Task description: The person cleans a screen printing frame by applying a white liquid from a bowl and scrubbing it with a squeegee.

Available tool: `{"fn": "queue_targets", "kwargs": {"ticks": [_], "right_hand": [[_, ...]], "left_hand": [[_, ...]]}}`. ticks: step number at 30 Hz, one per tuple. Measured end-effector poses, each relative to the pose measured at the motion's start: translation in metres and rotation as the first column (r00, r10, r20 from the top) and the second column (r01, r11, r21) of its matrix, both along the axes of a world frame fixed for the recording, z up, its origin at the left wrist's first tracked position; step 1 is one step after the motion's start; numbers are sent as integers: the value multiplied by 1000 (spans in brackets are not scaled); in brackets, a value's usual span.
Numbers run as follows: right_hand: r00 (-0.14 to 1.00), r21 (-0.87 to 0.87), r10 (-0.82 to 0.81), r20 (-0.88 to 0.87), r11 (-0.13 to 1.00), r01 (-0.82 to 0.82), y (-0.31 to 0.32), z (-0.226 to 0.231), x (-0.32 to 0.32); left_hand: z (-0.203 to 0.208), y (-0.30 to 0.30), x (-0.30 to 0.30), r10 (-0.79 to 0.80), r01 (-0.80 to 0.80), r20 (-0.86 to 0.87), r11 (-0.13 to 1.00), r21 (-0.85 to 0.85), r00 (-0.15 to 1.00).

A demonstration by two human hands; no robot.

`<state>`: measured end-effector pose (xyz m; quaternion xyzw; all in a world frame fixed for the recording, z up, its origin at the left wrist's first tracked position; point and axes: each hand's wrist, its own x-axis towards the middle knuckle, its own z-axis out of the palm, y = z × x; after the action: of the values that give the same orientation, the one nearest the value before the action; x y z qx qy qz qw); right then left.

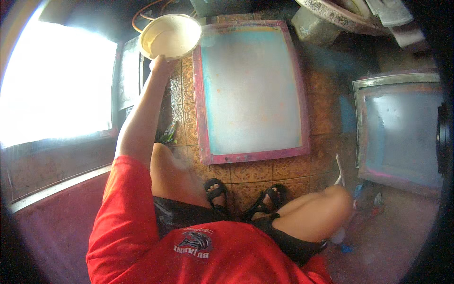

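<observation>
My left arm reaches far forward, and my left hand (163, 64) is closed on the near rim of a round, cream-yellow plastic basin (176, 36). The basin is tilted so that I see into it; whether any liquid is inside, I cannot make out. Just right of the basin is a large printing screen (253, 90) with a pink-purple frame and pale, whitish mesh edged in blue, in front of my feet. Its far left corner is close to the basin's rim. My right hand is out of view; only some red sleeve shows at the lower right.
Brown patterned tiles (250, 175) surround the screen. A second framed screen (402, 123) stands at the right. A grimy pale basin (340, 16) is at the far right. On the left are a bright window (56, 85) and a ledge (61, 187). An orange hose (137, 21) curls behind the basin.
</observation>
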<state>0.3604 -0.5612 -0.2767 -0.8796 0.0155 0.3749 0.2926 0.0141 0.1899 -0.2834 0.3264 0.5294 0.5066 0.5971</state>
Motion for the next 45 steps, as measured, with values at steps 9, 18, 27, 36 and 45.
{"fn": "queue_targets", "kwargs": {"ticks": [9,18,27,36,45], "right_hand": [[766,-77,439,470,884,-460,105,49,66],[71,19,650,757,87,-996,534,64,71],[-202,-124,760,618,-160,-979,741,24,-40],[-252,-232,813,526,-148,-961,741,-6,0],[-176,-267,842,510,-40,-963,702,-11,81]], "left_hand": [[21,-79,-53,149,-137,56,974,-181,987],[54,-145,-112,91,-73,155,991,-115,984],[106,-181,-135,-133,150,-644,988,-29,753],[104,-191,-148,202,-213,-120,972,-95,972],[130,-198,-116,-176,205,-885,974,-95,430]]}}
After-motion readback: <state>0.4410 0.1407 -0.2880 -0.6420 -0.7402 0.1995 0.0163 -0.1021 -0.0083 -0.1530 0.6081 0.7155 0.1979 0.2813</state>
